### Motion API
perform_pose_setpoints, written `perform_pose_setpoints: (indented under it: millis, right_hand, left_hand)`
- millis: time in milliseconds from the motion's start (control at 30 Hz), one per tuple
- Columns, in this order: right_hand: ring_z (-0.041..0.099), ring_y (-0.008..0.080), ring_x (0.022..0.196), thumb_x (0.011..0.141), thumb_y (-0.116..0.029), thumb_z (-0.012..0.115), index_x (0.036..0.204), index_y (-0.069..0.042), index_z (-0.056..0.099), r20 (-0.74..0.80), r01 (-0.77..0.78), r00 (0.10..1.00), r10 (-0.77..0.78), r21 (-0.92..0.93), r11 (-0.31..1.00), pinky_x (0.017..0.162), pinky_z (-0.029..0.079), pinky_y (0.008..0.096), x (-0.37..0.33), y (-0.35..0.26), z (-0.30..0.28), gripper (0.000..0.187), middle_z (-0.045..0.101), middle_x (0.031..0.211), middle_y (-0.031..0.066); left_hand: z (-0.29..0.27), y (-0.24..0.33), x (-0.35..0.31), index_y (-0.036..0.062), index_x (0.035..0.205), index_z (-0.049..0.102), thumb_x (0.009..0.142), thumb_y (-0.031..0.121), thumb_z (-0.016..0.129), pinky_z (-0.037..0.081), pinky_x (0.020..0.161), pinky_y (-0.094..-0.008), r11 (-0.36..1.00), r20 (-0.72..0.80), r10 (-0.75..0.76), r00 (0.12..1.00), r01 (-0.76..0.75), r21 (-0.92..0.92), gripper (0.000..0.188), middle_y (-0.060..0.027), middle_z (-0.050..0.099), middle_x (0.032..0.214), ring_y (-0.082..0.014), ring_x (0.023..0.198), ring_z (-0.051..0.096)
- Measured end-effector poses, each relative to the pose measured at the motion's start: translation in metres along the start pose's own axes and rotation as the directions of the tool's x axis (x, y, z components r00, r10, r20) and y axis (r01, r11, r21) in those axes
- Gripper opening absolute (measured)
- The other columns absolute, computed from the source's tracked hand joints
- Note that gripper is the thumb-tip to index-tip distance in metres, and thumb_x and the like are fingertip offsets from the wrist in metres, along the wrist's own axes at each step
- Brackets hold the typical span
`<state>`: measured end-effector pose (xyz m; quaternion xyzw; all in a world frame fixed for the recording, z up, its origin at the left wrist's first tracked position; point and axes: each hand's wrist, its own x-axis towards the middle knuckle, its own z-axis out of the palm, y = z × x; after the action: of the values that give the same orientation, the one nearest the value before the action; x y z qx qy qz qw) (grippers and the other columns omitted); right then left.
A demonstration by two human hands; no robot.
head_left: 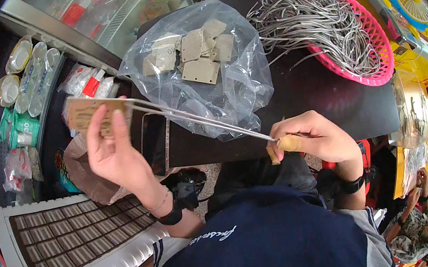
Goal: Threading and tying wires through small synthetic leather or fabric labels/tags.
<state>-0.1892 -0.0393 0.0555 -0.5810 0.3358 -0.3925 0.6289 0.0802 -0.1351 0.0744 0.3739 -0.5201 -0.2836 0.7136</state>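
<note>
My right hand (315,139) pinches 1 end of the bent metal wire (196,118); its long axis climbs leftward to the perforated cardboard tag (90,114), pinched in my left hand (114,152). Both lie nearer me than the plastic bag (229,85).

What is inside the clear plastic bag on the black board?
Inside the clear plastic bag lie several flat beige square pieces with small corner holes, overlapping each other. Whatever lies beneath the pile is covered.

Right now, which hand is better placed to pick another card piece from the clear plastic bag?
Probably the right hand: it pinches only the near end of the metal wire, beside the bag. The left hand holds the card piece off to the side.
</note>
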Motion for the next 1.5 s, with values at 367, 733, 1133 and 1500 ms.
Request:
perform_pose_setpoints:
  millis: [367,733,1133,1500]
  right_hand:
    - [0.061,0.0159,0.081,0.095,-0.018,0.051,0.084,0.005,0.063,0.076,-0.092,0.994,0.078,0.195,0.977,0.078,0.046,0.0287,0.002,0.013,-0.008,0.028,0.066,0.083,0.0096]
    - [0.061,0.0169,0.083,0.094,-0.018,0.052,0.086,0.006,0.064,0.067,-0.119,0.992,0.105,0.26,0.958,0.08,0.046,0.0292,-0.008,0.022,-0.016,0.027,0.066,0.084,0.0101]
    - [0.061,0.0248,0.091,0.093,-0.023,0.052,0.086,0.005,0.062,-0.033,-0.137,0.99,0.139,0.048,0.989,0.082,0.045,0.0327,-0.016,0.012,-0.014,0.031,0.064,0.088,0.0135]
    - [0.054,0.031,0.112,0.068,-0.004,0.074,0.103,-0.005,0.063,-0.427,0.173,0.778,-0.46,-0.558,0.812,0.091,0.044,0.0358,0.021,-0.011,0.044,0.037,0.058,0.115,0.0155]
  left_hand:
    - [-0.018,-0.008,0.014,-0.0054,0.116,0.051,0.086,0.001,0.061,0.054,0.079,-0.0304,0.996,-0.099,-0.088,0.991,0.087,-0.018,0.032,-0.0174,0.061,0.105,-0.0254,0.094,0.064]
    - [-0.036,-0.018,0.026,-0.0061,0.114,0.051,0.084,0.005,0.066,0.054,0.076,-0.0289,0.997,-0.244,-0.041,0.969,0.054,0.049,0.036,-0.0159,0.061,0.103,-0.0248,0.089,0.065]
    - [-0.03,-0.013,0.018,-0.0056,0.113,0.051,0.08,-0.004,0.067,0.054,0.076,-0.0282,0.998,-0.179,-0.054,0.982,0.051,-0.021,0.036,-0.0172,0.061,0.102,-0.0235,0.088,0.065]
    - [0.056,0.021,-0.068,-0.0034,0.096,0.059,0.068,-0.012,0.073,0.053,0.075,-0.0247,0.985,0.317,-0.132,0.939,0.159,-0.063,0.033,-0.0081,0.06,0.095,-0.0144,0.082,0.064]
